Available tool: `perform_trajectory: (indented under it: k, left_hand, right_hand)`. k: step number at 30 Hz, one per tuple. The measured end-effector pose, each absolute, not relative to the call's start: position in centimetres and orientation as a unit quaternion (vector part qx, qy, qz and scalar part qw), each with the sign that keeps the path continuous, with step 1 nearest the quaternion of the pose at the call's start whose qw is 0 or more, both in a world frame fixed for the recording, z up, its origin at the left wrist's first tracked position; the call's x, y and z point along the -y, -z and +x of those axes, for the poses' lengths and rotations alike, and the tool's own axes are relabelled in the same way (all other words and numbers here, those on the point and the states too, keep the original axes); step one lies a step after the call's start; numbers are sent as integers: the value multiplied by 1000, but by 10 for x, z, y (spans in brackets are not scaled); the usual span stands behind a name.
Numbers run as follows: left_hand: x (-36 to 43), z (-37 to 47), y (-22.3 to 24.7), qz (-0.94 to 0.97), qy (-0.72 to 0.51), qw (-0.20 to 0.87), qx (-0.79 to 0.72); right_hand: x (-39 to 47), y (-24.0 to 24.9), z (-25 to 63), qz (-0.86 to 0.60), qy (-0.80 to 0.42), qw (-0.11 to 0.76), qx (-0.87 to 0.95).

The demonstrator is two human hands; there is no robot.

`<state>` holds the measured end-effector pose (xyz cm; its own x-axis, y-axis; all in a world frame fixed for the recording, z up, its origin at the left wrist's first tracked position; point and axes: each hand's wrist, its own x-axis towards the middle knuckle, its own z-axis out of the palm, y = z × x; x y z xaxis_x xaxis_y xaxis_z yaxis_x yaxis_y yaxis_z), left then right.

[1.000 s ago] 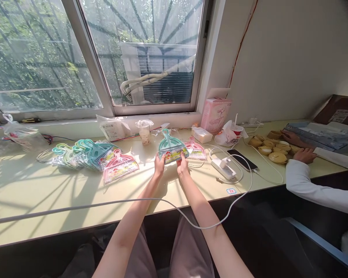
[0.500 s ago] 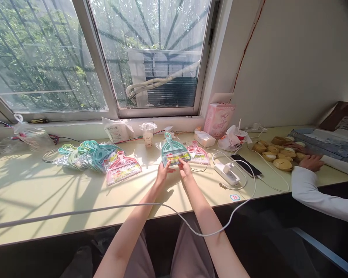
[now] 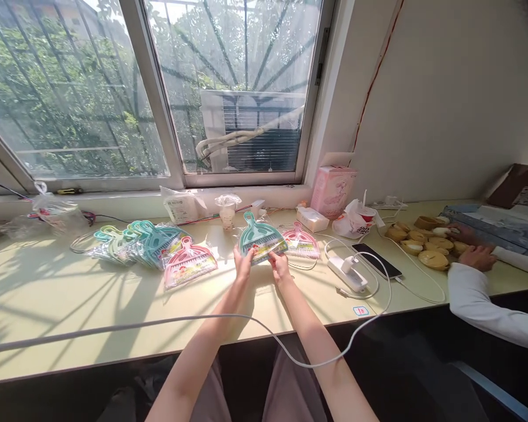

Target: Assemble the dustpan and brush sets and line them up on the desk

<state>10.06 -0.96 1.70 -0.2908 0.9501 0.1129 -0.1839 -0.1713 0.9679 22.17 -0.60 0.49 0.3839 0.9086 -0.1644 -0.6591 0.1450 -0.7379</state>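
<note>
A teal mini dustpan and brush set (image 3: pixel 259 235) in clear packaging is held up over the table, its handle pointing away from me. My left hand (image 3: pixel 243 265) grips its near left corner, and my right hand (image 3: pixel 280 266) pinches the near right corner. Just behind it to the right lies a pink dustpan set (image 3: pixel 303 242). Another pink set (image 3: pixel 190 265) lies to the left, against a pile of wrapped teal and green dustpan sets (image 3: pixel 152 243). Fingers under the held set are hidden.
A white cable (image 3: pixel 158 322) crosses in front of my forearms. On the right are a power strip (image 3: pixel 347 273), a phone (image 3: pixel 377 261) and a co-worker's hand (image 3: pixel 477 258) beside tan round pieces (image 3: pixel 433 259). A plastic cup (image 3: pixel 227 212) and pink box (image 3: pixel 334 190) stand behind.
The teal dustpan set has shifted slightly left and turned a little in my hands. Both hands keep their hold. The whole view has moved slightly, with things now lower in the picture.
</note>
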Motion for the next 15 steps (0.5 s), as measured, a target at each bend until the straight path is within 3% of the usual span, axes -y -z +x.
perform_trajectory:
  k: [8,15]
  left_hand:
    - [17,87,-15,393,-599,562,-412]
    - [5,66,-9,466,-557,556,-404]
  right_hand:
    - [5,-3,229,-363,-524,759,132]
    - [5,-3,222,-379,-530,738,173]
